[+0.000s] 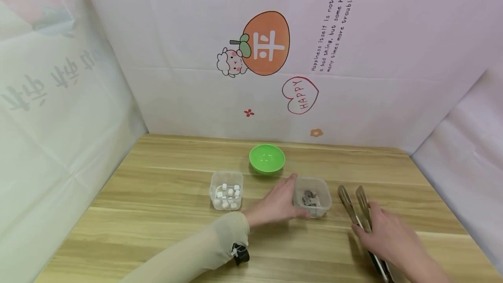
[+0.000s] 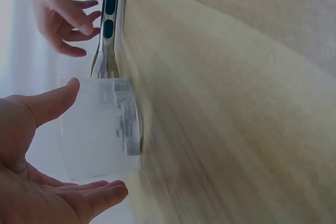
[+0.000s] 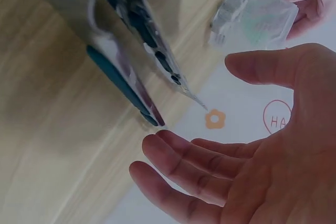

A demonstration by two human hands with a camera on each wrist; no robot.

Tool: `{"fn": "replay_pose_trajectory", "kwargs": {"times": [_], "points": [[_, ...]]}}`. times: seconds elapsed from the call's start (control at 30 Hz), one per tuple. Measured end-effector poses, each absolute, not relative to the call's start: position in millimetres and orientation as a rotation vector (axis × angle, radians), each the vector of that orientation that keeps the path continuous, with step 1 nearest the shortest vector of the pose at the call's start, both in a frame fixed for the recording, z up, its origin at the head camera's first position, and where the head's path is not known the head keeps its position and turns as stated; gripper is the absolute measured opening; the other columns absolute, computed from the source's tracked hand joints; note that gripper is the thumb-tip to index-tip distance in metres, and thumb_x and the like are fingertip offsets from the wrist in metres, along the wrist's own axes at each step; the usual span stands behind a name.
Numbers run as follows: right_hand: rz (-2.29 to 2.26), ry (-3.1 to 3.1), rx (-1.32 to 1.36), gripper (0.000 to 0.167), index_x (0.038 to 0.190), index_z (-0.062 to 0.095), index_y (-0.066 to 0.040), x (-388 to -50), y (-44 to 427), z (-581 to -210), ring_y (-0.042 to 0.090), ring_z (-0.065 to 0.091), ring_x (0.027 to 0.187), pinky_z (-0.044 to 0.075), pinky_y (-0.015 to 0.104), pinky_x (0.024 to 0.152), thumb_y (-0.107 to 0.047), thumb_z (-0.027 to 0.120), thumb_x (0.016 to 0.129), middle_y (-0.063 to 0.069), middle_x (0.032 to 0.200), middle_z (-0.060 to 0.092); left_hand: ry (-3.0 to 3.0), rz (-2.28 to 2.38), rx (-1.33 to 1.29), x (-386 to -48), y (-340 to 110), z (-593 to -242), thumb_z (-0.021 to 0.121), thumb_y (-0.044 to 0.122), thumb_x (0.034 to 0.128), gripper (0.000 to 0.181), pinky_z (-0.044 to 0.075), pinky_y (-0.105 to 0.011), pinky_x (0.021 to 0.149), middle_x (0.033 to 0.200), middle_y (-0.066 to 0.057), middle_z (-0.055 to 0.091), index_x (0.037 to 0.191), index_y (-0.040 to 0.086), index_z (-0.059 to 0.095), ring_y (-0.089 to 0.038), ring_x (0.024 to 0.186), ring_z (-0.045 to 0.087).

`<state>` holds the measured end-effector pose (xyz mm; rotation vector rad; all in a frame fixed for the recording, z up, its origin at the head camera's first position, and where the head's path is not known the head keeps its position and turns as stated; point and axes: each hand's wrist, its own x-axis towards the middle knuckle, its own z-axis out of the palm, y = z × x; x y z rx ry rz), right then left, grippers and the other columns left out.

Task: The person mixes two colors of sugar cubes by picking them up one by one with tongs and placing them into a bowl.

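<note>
The fingers (image 2: 102,200) of the left hand (image 1: 277,204) are spread wide, with the thumb on one side of a clear box (image 1: 314,183) and the rest on the other side. They are right up close, but we can't tell if they all touch it. The fingers of the right hand (image 1: 393,235) are spread too, a bit bent, right beside the metal tongs (image 1: 352,214). We don't see them pinching anything.

We can find everything from the green bowl (image 1: 267,160). The clear box is to the right of the bowl and closer to us, with gray blocks (image 1: 310,199) in the bottom. The tongs are further to the right of the bowl and closer to us as well. To the left of the bowl, and nearer us, a second box (image 1: 225,177) has white blocks (image 1: 230,192) in it. They are all on the bench (image 1: 149,213).

We think the work is just at its start. The hands are at the box and tongs, but a firm hold on either looks left to do. We see nothing in the bowl.
</note>
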<state>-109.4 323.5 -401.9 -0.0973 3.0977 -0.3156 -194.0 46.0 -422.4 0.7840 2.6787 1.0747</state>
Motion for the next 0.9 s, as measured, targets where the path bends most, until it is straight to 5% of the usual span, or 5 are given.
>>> {"fn": "replay_pose_trajectory", "kwargs": {"times": [0.23, 0.6, 0.9], "points": [[-0.316, 3.019, -0.071, 0.080, 0.134, 0.045, 0.019, -108, 329, -408, 0.051, 0.068, 0.090, 0.058, 0.065, 0.066, -0.039, 0.079, 0.090, 0.031, 0.103, 0.068, 2.609, 1.171, 0.703, -200, 48, -426, 0.099, 0.029, 0.0711, 0.111, 0.052, -0.044, 0.111, 0.139, -0.013, 0.060, 0.158, -0.001, 0.037, -0.023, 0.125, 0.059], [-0.328, 3.051, -0.109, 0.067, 0.129, 0.050, 0.017, -107, 326, -413, 0.044, 0.068, 0.086, 0.058, 0.062, 0.062, -0.016, 0.082, 0.081, 0.022, 0.098, 0.069, 2.632, 1.149, 0.761, -205, 52, -427, 0.101, 0.025, 0.0686, 0.091, 0.058, -0.029, 0.095, 0.122, -0.008, 0.067, 0.142, 0.004, 0.052, -0.013, 0.105, 0.063], [-0.316, 3.066, -0.120, 0.056, 0.119, 0.051, 0.013, -105, 325, -414, 0.034, 0.065, 0.075, 0.055, 0.056, 0.055, -0.017, 0.080, 0.083, 0.014, 0.088, 0.065, 2.630, 1.170, 0.776, -205, 50, -428, 0.100, 0.024, 0.0697, 0.086, 0.057, -0.031, 0.099, 0.123, -0.008, 0.067, 0.139, 0.004, 0.054, -0.013, 0.106, 0.062]]}}
